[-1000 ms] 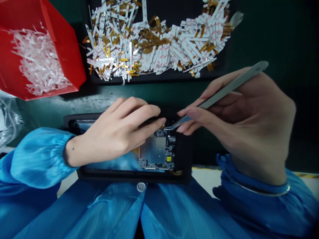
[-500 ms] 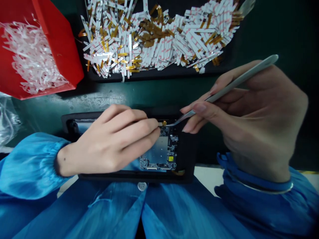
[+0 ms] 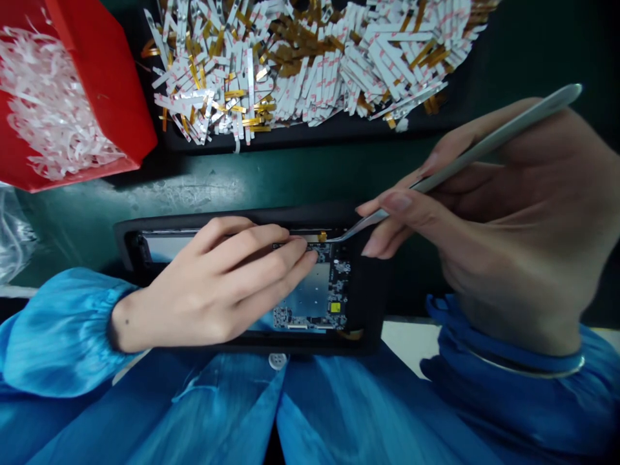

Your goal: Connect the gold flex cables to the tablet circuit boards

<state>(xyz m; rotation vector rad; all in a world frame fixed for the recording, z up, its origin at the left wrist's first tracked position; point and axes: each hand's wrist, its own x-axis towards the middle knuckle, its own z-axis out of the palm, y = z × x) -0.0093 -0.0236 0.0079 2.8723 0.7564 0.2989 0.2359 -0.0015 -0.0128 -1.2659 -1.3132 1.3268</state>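
Observation:
An opened device sits in a black holder at the near table edge, its circuit board and metal shield showing. My left hand lies over the device, fingers bunched and fingertips pressed on the board's top edge; what they pinch, if anything, is hidden. My right hand grips metal tweezers. The tweezer tips touch a small gold flex part at the board's top edge, just right of my left fingertips.
A black tray at the back holds a heap of white and gold flex strips. A red bin of white shreds stands at the back left. Clear plastic lies at the far left. The table top is dark green.
The view has drifted so tray and bin sit higher. My left fingertips slid slightly right along the board's top edge; the tweezer tips stay at the gold part.

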